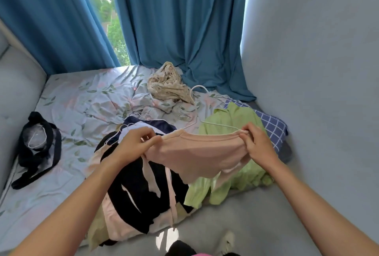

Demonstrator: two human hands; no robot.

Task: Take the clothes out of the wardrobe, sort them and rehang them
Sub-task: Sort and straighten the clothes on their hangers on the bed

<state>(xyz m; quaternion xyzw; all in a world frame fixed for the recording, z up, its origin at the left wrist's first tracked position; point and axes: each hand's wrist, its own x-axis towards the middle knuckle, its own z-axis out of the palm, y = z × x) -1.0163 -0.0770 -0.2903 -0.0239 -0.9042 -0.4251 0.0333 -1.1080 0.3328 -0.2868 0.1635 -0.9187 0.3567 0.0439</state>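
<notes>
Item: pink top [196, 153], pale peach knit, held up over the bed between both hands and stretched sideways along its upper edge. Narrow straps or ties of the same colour hang down from it.

Left hand [135, 145]: fingers [150, 139] pinched together on the top's left corner.

Right hand [258, 145]: fingers [245, 135] clamped on the top's right corner, where a thin white hanger [217, 124] also meets the fabric.

Beneath the top: heap of clothes [135, 192], black, pale pink, navy and white pieces mixed, several wire hangers showing at its far end. Just beside it on the right, a light green shirt [231, 124], crumpled, sleeves trailing toward the near edge of the bed.

Further back: beige floral garment [168, 85], bunched, with a white hanger hook [198, 88] next to it. Far left, well apart from the heap: black garment [39, 149] with a sheer panel, lying on its own.

Surface: bed [67, 108], covered by a rumpled pale sheet printed with green leaves and pink blossoms. A blue checked pillow [272, 126] lies at the right edge, partly under the green shirt. Padded grey headboard [16, 83] along the left.

Room: teal curtains [176, 19] behind the bed, parted by a gap showing greenery and buildings outside. Plain pale wall [311, 50] on the right. Grey floor [246, 214] in the foreground.
</notes>
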